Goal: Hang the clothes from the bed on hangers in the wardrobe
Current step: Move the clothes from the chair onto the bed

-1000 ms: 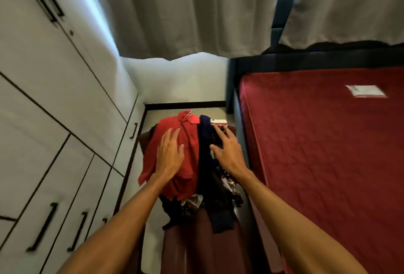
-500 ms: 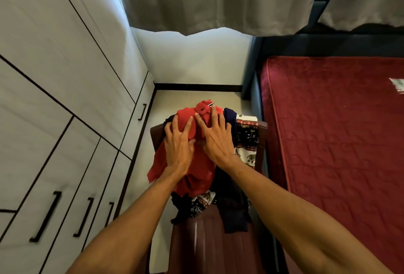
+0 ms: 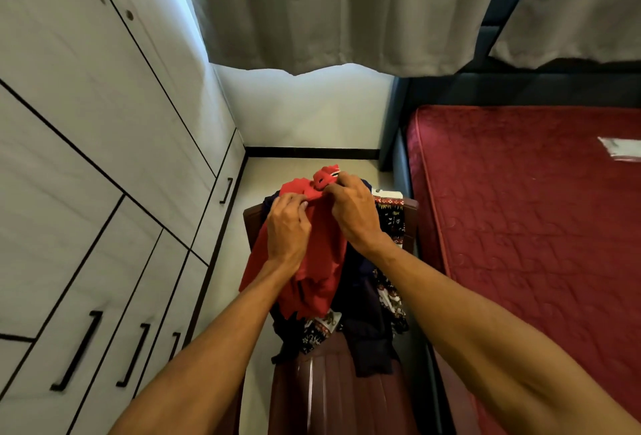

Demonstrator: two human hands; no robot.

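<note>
Early going here, by the look of it: nothing is hung yet. Both hands are on the red shirt [image 3: 322, 268] at the top of the pile. The left hand [image 3: 288, 233] has its fingers [image 3: 295, 200] curled, pinching a fold at the shoulder. The right hand [image 3: 353, 212] has its fingers [image 3: 338, 186] clamped on the cloth right at the collar [image 3: 327, 176], which pokes up just beyond them. The rest of the shirt droops below the fingers, over the back of the chair [image 3: 333, 396] and toward the seat. Under the fingers and to their right there's more to do: a navy garment [image 3: 369, 344] trails down onto the seat, and a patterned cloth [image 3: 390, 217] hangs just beside the right hand, draped over the chair back. So at least three pieces wait, and I judge this one is only being picked up. Well off to the left of the fingers stands the wardrobe [image 3: 104, 157], every door in view shut, and no hanger shows anywhere. Off to the right, the bed [image 3: 537, 243] carries no clothes that I can see, just a small white slip [image 3: 621, 149] near the frame's edge. The clothes sit on the chair, between bed and wardrobe. What's left, then: lift the shirt free, open a door, find a hanger, thread it through the neck, hang it inside, and repeat for the others.
</note>
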